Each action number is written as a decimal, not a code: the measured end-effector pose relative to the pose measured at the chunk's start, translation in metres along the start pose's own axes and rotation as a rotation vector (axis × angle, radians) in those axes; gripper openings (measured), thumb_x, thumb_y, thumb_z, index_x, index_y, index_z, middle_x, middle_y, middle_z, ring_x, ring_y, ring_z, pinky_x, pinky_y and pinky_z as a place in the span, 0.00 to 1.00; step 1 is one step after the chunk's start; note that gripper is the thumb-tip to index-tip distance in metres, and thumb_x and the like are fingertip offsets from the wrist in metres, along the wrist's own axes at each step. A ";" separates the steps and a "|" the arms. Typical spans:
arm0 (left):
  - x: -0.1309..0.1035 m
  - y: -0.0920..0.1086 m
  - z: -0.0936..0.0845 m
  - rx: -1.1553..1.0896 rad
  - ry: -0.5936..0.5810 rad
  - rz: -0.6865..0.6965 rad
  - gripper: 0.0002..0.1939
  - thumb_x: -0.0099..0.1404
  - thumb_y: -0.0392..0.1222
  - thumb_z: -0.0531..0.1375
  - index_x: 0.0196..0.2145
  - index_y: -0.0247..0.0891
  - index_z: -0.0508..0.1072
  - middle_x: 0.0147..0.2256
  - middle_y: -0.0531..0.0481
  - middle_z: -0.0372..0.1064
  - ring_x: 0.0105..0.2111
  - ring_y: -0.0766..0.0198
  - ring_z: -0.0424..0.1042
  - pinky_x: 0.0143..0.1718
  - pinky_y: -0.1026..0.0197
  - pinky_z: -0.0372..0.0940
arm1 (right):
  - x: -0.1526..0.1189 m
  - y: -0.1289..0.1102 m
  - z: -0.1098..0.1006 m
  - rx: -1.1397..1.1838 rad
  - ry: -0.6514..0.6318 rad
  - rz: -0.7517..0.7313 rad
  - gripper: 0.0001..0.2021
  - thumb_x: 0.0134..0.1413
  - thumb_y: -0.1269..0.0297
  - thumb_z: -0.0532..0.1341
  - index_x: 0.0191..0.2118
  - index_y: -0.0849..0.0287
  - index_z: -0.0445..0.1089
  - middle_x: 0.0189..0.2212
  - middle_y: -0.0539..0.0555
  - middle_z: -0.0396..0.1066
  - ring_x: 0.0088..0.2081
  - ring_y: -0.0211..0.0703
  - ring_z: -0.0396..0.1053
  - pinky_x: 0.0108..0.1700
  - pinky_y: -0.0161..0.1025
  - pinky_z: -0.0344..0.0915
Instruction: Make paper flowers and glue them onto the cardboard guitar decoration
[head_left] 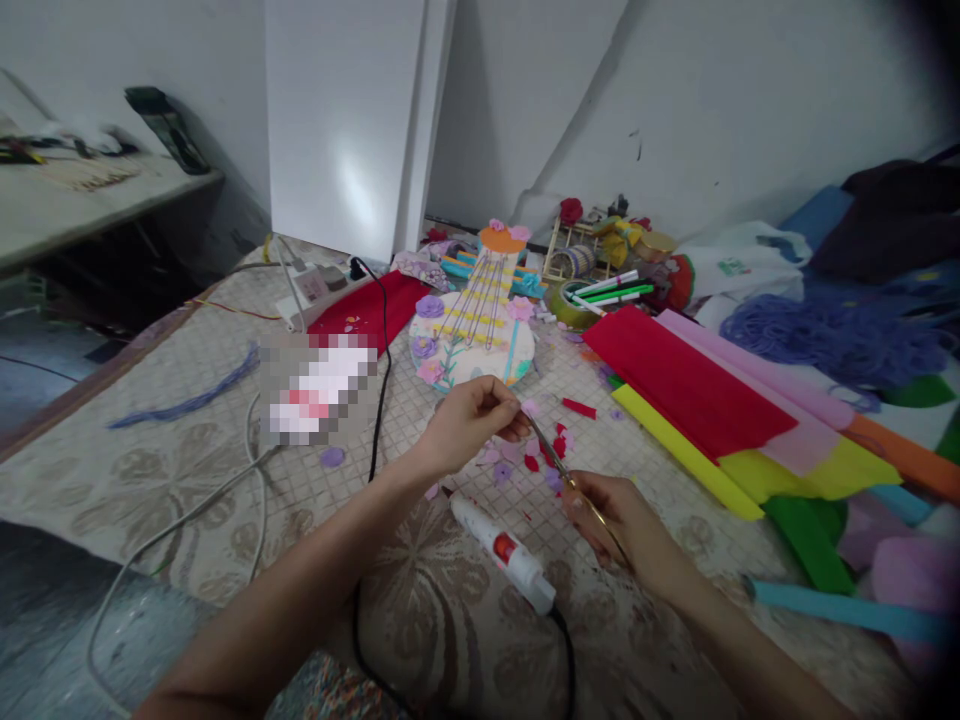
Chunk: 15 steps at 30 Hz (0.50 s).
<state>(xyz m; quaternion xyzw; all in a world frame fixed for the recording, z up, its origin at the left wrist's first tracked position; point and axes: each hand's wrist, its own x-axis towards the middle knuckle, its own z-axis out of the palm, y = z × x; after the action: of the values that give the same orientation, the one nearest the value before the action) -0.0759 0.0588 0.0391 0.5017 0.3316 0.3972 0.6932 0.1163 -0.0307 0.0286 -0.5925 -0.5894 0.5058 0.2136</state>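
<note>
Two hands | right hand (626,525) grips scissors (559,463) | left hand (469,420) pinches scrap

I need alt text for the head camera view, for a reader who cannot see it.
A person's right hand holds scissors up to a small piece pinched in the left hand, above a patterned mat. A white glue gun lies below the hands; coloured paper sheets lie at right, a decorated paper craft behind.

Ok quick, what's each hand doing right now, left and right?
Left hand: fingers pinched on a small pink paper scrap.
Right hand: closed around the scissors, blades at the scrap.
</note>
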 end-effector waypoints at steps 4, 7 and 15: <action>0.000 0.001 0.000 0.015 0.012 -0.007 0.05 0.62 0.30 0.54 0.28 0.32 0.62 0.24 0.51 0.70 0.24 0.71 0.72 0.30 0.67 0.68 | 0.000 0.002 -0.001 0.008 -0.012 0.024 0.18 0.53 0.49 0.55 0.22 0.57 0.58 0.11 0.42 0.50 0.12 0.31 0.48 0.15 0.30 0.47; 0.000 0.001 0.000 0.020 0.007 -0.015 0.05 0.62 0.29 0.54 0.28 0.32 0.62 0.24 0.51 0.71 0.24 0.72 0.72 0.29 0.67 0.67 | -0.001 0.002 -0.002 0.048 -0.070 0.013 0.19 0.53 0.48 0.55 0.23 0.57 0.57 0.13 0.42 0.50 0.14 0.30 0.48 0.15 0.29 0.47; 0.000 -0.001 -0.001 0.017 -0.017 0.008 0.05 0.61 0.34 0.57 0.28 0.32 0.63 0.25 0.50 0.71 0.25 0.71 0.72 0.30 0.67 0.67 | -0.003 -0.001 -0.004 0.044 -0.063 0.002 0.19 0.54 0.46 0.54 0.23 0.57 0.56 0.14 0.42 0.50 0.15 0.30 0.48 0.16 0.30 0.49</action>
<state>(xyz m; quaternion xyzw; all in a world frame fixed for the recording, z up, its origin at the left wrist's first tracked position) -0.0764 0.0586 0.0380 0.5123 0.3269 0.3930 0.6901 0.1193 -0.0316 0.0318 -0.5720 -0.5838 0.5375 0.2074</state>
